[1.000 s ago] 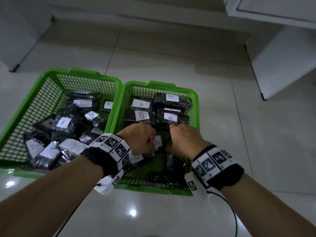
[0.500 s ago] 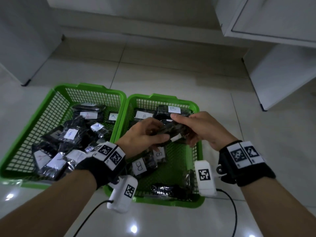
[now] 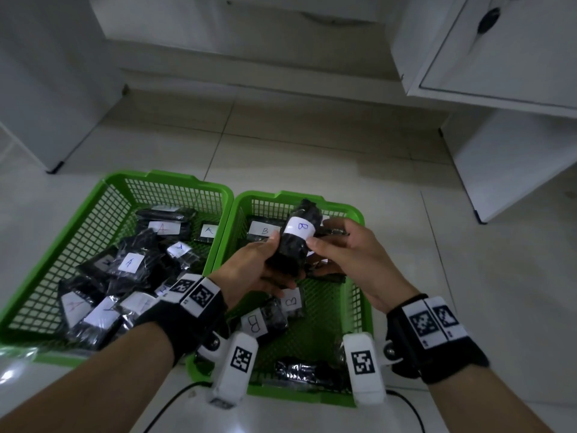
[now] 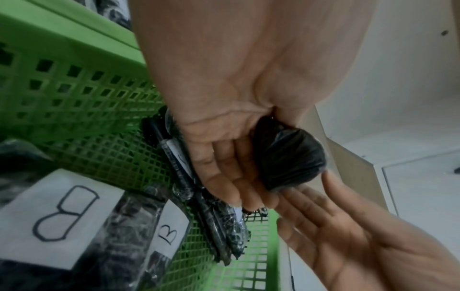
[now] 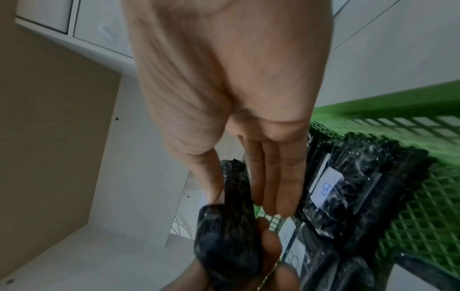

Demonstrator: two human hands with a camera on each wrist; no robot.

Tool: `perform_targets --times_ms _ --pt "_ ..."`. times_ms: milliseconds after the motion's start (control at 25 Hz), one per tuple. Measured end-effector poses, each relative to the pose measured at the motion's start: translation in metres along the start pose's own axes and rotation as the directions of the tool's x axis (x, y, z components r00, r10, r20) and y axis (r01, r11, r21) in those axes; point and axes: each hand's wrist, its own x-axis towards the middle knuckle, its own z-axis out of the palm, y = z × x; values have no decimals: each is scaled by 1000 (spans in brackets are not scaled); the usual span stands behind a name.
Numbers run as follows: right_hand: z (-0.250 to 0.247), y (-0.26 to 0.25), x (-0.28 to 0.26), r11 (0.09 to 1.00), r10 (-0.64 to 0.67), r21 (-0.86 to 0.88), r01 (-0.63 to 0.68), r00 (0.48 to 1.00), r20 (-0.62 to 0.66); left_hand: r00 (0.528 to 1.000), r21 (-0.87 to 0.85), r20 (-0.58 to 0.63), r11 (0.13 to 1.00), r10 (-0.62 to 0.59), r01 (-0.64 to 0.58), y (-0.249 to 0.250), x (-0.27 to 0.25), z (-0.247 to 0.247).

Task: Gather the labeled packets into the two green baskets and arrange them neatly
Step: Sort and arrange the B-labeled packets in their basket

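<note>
Both hands hold one glossy black plastic packet (image 3: 296, 248), crinkled and bulging, wrapped by a white paper label marked "B", above the middle of the right green basket (image 3: 359, 310). The left hand (image 3: 256, 273) cups the packet's lower end with fingers curled beneath it; the right hand (image 3: 349, 254) pinches it between thumb and extended fingers (image 5: 273, 177) near the label. The baskets are rectangular moulded plastic with square-mesh walls and floors, set side by side on pale glazed floor tiles (image 3: 312, 157), rims touching. The left green basket (image 3: 103, 207) holds a loose heap of similar shiny packets labelled "A" (image 3: 131, 264), overlapping at varied angles. The right basket holds "B" packets: a stack along its far edge (image 3: 262, 229), two flat near its centre (image 3: 268, 317), and one unlabelled side-up along the near edge (image 3: 303, 370). Half a second earlier the same packet was gripped lower and horizontally; now it stands tilted upright, label facing the head camera.
</note>
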Motion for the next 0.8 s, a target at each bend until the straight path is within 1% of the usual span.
perform_targets --times_ms 80,160,240,280,320,360,400,440,480,520,560,600,640,680,720,760,800 --pt "3 2 -3 997 -40 -61 40 999 -10 1000 170 11 985 -6 4 -3 2 1" --pt "1 5 -7 978 -81 -191 81 997 9 996 336 85 942 -8 -21 -7 3 1" --pt "-8 6 -8 944 -110 -316 94 993 -32 987 439 161 897 -11 -62 -10 3 -1" --pt "-16 3 -6 925 -136 -366 96 987 -84 985 530 166 838 48 -130 -11 4 -5" --pt "-25 0 -1 903 -173 -419 99 975 -142 978 648 149 733 143 -206 -10 5 -9" --pt "-35 -3 4 879 -211 -467 100 958 -192 961 759 113 602 253 -247 -11 8 -15" --pt "-45 -8 9 861 -248 -498 107 942 -226 931 844 71 476 359 -248 -11 11 -19" --pt "-52 -12 12 851 -279 -510 123 929 -241 902 901 33 377 430 -213 -10 15 -25" --pt "-57 -15 14 850 -296 -509 139 924 -242 894 934 11 314 447 -169 -10 18 -30" --pt "-59 -17 14 847 -298 -511 148 928 -226 911 958 8 259 412 -125 -11 21 -35" --pt "-57 -18 12 834 -285 -531 149 941 -183 934 973 14 209 357 -94 -11 22 -37" --pt "-52 -16 9 804 -258 -577 147 959 -115 944 982 31 167 329 -91 -12 21 -38" --pt "-47 -12 5 758 -220 -636 147 975 -37 938 983 53 147 342 -109 -13 19 -37" --pt "-40 -5 1 707 -177 -692 149 984 32 922 979 78 147 378 -143 -14 16 -34" --pt "-34 2 -2 665 -147 -731 153 986 73 906 968 111 162 408 -192 -15 12 -28" --pt "-30 8 -4 647 -132 -748 150 988 83 906 955 153 178 394 -238 -18 9 -21" --pt "-27 12 -5 648 -133 -748 142 988 72 916 943 202 182 346 -277 -22 7 -12"
